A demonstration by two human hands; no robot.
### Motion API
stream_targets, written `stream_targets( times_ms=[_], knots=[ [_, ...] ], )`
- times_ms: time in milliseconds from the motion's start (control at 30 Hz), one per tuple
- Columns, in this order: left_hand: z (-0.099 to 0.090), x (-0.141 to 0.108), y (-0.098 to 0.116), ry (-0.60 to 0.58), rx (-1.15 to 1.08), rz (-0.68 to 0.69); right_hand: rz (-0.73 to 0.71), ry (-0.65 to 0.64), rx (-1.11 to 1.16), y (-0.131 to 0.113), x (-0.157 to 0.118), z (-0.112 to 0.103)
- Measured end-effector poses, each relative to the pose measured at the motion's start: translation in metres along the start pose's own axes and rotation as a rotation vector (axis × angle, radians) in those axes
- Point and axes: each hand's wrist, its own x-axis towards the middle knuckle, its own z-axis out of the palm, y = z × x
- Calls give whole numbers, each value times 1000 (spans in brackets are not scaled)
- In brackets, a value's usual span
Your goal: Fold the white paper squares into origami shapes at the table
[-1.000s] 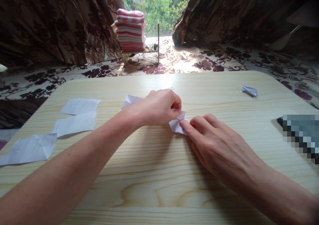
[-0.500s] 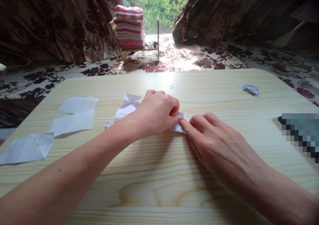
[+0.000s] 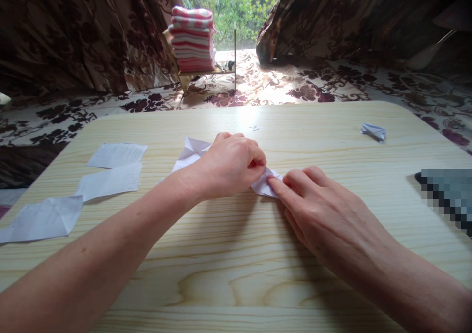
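Observation:
A small folded piece of white paper [image 3: 264, 187] lies on the table between my two hands. My left hand [image 3: 238, 163] is closed at its left side, thumb and bent fingers pinching the paper's upper left edge. From the right, my right hand [image 3: 313, 202] presses its index finger on the paper, with the other fingers curled in and partly hidden. Behind my left forearm lies a larger creased sheet of paper [image 3: 190, 152], partly covered by the arm.
Several flat paper pieces [image 3: 110, 179] lie at the left of the wooden table [image 3: 221, 264]. A small folded paper [image 3: 373, 132] sits at the back right, a pixelated dark-edged object [image 3: 446, 195] at the right edge. Folded striped cloths [image 3: 192, 40] are stacked on a stand beyond.
Both hands stay nearly in place on the folded paper. Its raised upper flap now looks lower and closer to the fingers. The whole view has shifted slightly.

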Motion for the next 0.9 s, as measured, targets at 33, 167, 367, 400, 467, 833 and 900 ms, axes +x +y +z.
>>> stream_targets(
  times_ms=[33, 167, 367, 400, 467, 833, 900],
  knots=[
    [0, 0, 1, -8, 3, -4, 0, 2, -1, 0, 0, 0],
    [1, 3, 3, -13, 37, -31, 2, 9, -2, 0, 0, 1],
    [2, 4, 3, -40, 74, -19, 6, 46, -11, 1, -1, 1],
    [1, 4, 3, -44, 78, -15, 4, 54, -14, 1, -1, 1],
    [1, 5, 4, -45, 97, -5, 1, 69, -27, 1, -1, 1],
    [1, 4, 8, -45, 152, 12, 47, 64, -72, 4, -2, 0],
    [1, 4, 9, -42, 169, 8, 39, 83, -59, 4, -2, 0]
  ],
)
